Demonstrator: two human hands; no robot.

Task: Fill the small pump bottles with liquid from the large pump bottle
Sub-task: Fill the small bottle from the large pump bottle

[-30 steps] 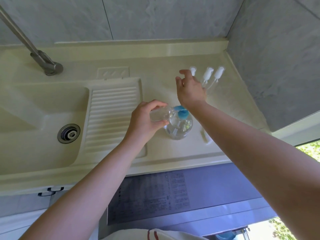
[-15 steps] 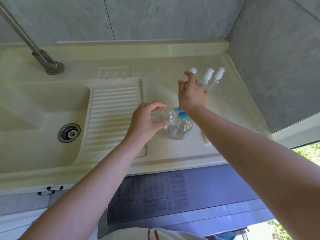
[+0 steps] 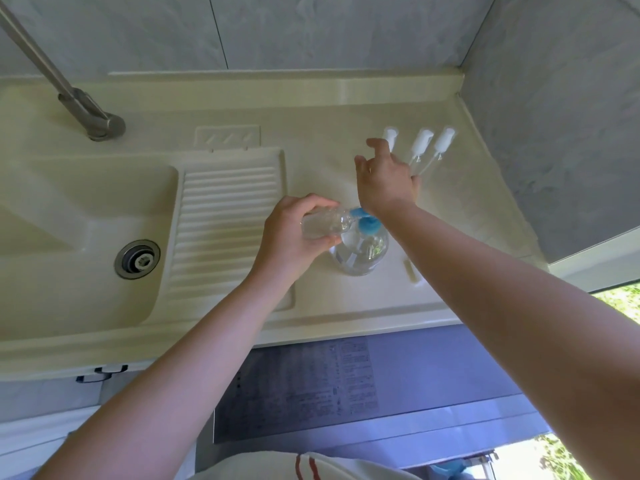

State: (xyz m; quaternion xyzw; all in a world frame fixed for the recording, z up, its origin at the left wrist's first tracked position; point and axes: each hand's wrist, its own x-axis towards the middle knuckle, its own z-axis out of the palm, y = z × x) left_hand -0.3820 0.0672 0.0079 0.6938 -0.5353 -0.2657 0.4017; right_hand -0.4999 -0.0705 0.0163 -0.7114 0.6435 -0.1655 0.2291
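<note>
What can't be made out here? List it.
- Head view: the leftmost of three white-capped small pump bottles is mostly hidden behind the right hand.
- The small clear bottle's mouth is hidden by the large clear bottle's blue pump.
- Its liquid level: too transparent.
- Appliance label text: blurred.

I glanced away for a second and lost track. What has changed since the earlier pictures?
The right hand has reached slightly further toward the three white pump tops lying on the counter; whether it touches one is unclear. The left hand still grips the small clear bottle, tilted at the large pump bottle, which has not moved.
</note>
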